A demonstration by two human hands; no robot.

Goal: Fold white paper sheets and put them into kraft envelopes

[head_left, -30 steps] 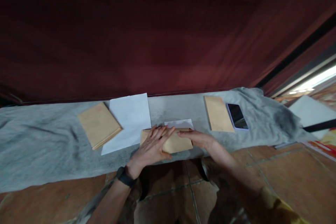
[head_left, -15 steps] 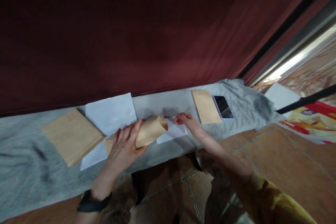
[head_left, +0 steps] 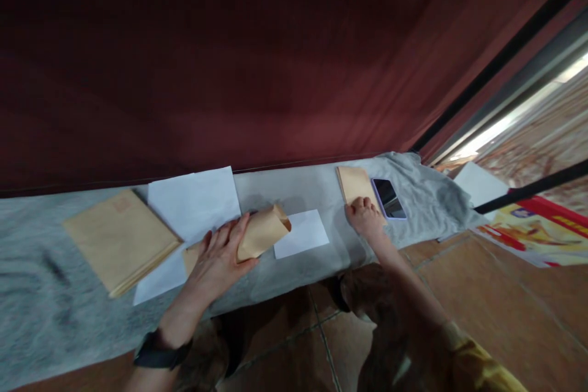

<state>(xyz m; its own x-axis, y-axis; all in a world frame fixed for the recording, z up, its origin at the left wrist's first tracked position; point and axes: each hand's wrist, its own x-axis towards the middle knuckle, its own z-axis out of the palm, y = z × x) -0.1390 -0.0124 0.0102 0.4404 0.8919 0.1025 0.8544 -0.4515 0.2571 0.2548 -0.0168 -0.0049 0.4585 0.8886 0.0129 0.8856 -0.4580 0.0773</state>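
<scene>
My left hand [head_left: 218, 260] holds a brown envelope [head_left: 260, 234] that curls up off the grey cloth [head_left: 55, 294], fingers wrapped round its near side. A small folded white paper [head_left: 301, 233] lies flat just right of it. My right hand [head_left: 365, 215] rests fingers-down on the near end of a second brown envelope [head_left: 353, 182] further right. A phone [head_left: 388, 198] with a dark screen lies right beside that envelope.
A stack of brown envelopes [head_left: 117, 239] lies at the left, with a large white sheet [head_left: 193, 199] partly under it. A dark red curtain [head_left: 229, 61] hangs behind the ledge. Tiled floor [head_left: 496, 294] and a colourful printed sheet [head_left: 537, 226] lie to the right.
My left hand lifted the brown envelope off the small white paper and curled it. My right hand left that paper and moved right onto the other brown envelope by the phone.
</scene>
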